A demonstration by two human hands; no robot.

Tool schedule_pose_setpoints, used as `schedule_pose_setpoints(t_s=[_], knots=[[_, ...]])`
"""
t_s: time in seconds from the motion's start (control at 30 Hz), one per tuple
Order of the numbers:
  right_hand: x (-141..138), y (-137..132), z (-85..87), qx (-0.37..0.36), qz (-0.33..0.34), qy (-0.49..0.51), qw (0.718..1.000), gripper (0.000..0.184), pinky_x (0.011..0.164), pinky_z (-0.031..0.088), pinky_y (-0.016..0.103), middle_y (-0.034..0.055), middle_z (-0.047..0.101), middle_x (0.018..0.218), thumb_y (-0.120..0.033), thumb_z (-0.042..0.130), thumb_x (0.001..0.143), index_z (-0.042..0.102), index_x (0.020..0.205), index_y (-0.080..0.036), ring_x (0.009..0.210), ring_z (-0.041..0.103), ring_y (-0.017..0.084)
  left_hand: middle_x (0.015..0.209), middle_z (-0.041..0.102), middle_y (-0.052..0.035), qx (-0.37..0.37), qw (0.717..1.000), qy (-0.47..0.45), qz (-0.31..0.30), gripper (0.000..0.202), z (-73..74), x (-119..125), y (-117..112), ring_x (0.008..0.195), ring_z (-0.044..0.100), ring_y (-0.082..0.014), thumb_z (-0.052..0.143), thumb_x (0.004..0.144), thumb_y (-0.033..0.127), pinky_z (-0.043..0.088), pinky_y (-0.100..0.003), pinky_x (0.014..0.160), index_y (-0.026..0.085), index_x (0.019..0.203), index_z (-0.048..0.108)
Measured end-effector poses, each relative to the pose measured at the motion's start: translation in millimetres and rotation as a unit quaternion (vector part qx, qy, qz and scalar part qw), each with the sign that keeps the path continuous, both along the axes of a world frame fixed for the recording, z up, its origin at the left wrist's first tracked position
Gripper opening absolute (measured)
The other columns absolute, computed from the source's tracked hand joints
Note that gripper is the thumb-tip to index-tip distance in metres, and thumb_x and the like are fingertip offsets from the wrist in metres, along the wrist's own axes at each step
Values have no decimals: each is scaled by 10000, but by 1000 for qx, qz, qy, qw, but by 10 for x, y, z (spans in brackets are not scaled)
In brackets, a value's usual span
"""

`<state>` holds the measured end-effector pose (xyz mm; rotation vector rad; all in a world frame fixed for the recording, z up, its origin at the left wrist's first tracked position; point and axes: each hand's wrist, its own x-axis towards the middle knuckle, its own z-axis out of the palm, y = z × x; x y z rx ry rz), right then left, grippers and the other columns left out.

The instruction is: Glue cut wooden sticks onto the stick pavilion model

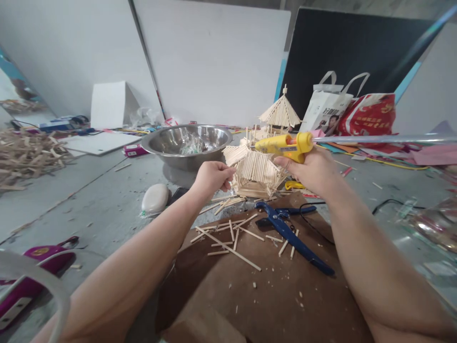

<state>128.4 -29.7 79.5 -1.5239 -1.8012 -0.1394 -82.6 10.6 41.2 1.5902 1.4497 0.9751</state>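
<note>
My right hand is wrapped round a yellow hot glue gun, with a long clear glue stick running out of its back to the right. The gun's nozzle points left, over the roof of a small pavilion model built of thin wooden sticks. At the model's left edge, my left hand has its fingers pinched together; whatever lies between them is hidden. Behind stands a taller stick tower with a pointed roof. Loose wooden sticks and blue-handled cutters lie in front.
A steel basin stands left of the model, near a white oval object. Purple power strips lie on the left. Brown board covers the near middle. Bags and coloured paper sit at back right.
</note>
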Motion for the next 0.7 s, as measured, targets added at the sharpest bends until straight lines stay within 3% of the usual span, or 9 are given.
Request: schedule_pose_setpoints(t_s=[0.2, 0.43, 0.7], knots=[[-19, -11, 12, 0, 1, 2, 1000, 432, 703, 413, 422, 67, 628, 856, -532, 508, 656, 607, 930, -213, 840, 559, 264, 398, 466, 27, -11, 999, -21, 22, 210, 0, 62, 19, 337, 438, -48, 546, 712, 285, 381, -208, 387, 126, 581, 504], [-12, 1, 7, -13, 5, 9, 1000, 451, 719, 415, 415, 74, 626, 858, -537, 508, 652, 604, 936, -200, 840, 560, 253, 527, 528, 9, -51, 992, -116, -2, 133, 6, 60, 39, 386, 471, -41, 557, 705, 206, 387, -202, 396, 112, 623, 512], [-3, 14, -3, -12, 6, 10, 1000, 445, 713, 421, 414, 71, 625, 837, -540, 511, 644, 608, 917, -202, 842, 559, 256, 562, 563, -17, -60, 988, -144, -5, 107, -17, 37, 49, 426, 493, -50, 582, 683, 204, 418, -222, 459, 105, 657, 554]])
